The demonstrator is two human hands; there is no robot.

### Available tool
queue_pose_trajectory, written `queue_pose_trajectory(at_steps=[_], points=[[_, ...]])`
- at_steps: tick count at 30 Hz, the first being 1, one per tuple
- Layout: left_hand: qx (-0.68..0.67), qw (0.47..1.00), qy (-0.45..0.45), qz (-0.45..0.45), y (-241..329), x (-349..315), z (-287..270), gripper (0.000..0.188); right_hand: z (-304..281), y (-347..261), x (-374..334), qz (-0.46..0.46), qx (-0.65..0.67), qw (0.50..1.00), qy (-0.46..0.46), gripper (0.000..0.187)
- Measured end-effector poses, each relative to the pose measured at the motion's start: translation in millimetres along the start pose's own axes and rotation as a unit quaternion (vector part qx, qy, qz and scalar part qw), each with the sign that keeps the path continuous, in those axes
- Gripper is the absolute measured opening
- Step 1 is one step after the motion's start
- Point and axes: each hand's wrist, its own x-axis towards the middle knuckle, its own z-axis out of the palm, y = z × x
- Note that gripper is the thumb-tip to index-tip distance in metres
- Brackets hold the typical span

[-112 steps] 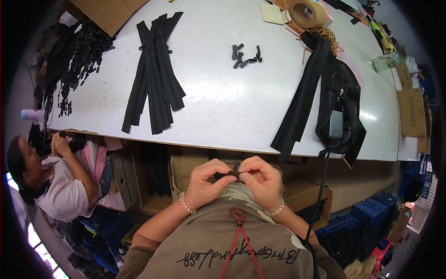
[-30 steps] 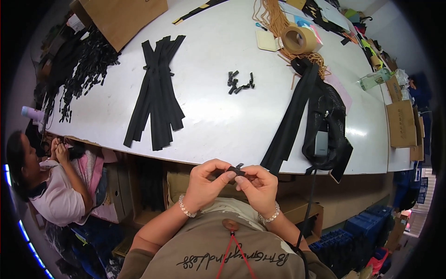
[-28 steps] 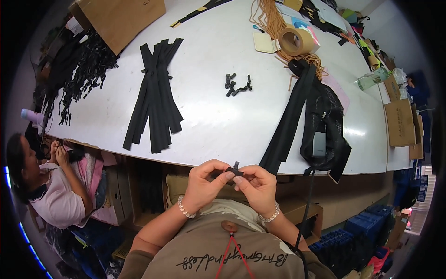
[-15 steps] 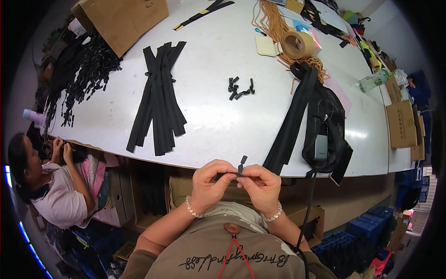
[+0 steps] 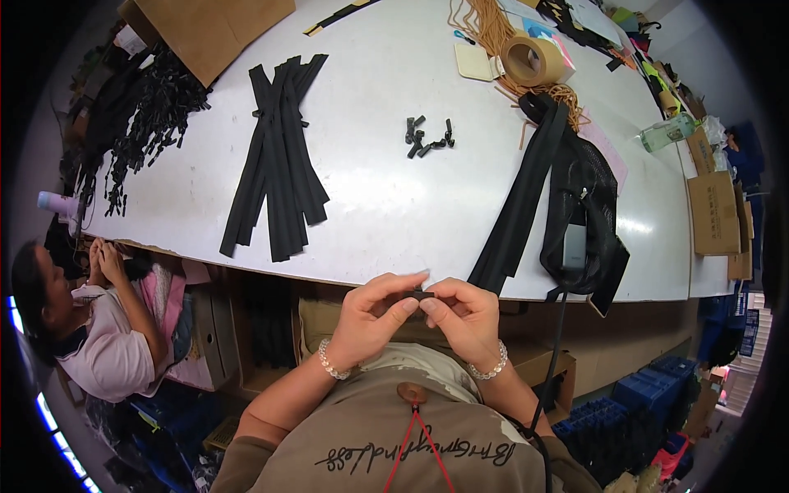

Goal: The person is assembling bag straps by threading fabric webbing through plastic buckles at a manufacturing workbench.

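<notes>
A co-worker [image 5: 90, 329] is seen seated at far left, below the edge of a white table [image 5: 386, 205], hands raised together. On the table, a tangle of black pieces [image 5: 140, 115] lies at the left end, with a cardboard sheet [image 5: 209, 29] behind it, and a fanned bundle of straps [image 5: 279, 156] is spread near the middle. Further right, a few loose clips [image 5: 427, 135] are scattered well apart from the straps, a tape roll [image 5: 530, 62] stands near the far edge, and a black bag [image 5: 575, 214] with a long band is draped over the near edge.

Below that edge, a small black clip [image 5: 422, 293] is pinched between both hands, held in the air in front of the chest. The left hand [image 5: 374, 316] is closed on its left end with thumb and forefinger; the right hand [image 5: 468, 316] is closed on its right end, fingertips of the two hands nearly touching. Only a sliver of the clip is shown between them.

The clip is judged light, stiff and smooth, easily dropped, and best gripped at its ends with fingertips. A bead bracelet is worn on each wrist.
</notes>
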Motion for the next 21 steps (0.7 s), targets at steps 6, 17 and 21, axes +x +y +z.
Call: queue_pose_trajectory(at_steps=[6,17,21], points=[[-0.059,0.995,-0.023,-0.071,-3,-8,-8,0.019,2,-4,0,0.036,0.048,0.996,-0.059,0.009],[-0.252,0.959,0.004,-0.129,-2,-12,-1,0.020,5,2,-6,0.012,0.024,0.996,-0.082,0.011],[-0.093,0.995,0.034,0.009,1,-17,-2,0.024,7,4,-9,-0.063,-0.018,0.995,-0.069,0.009]])
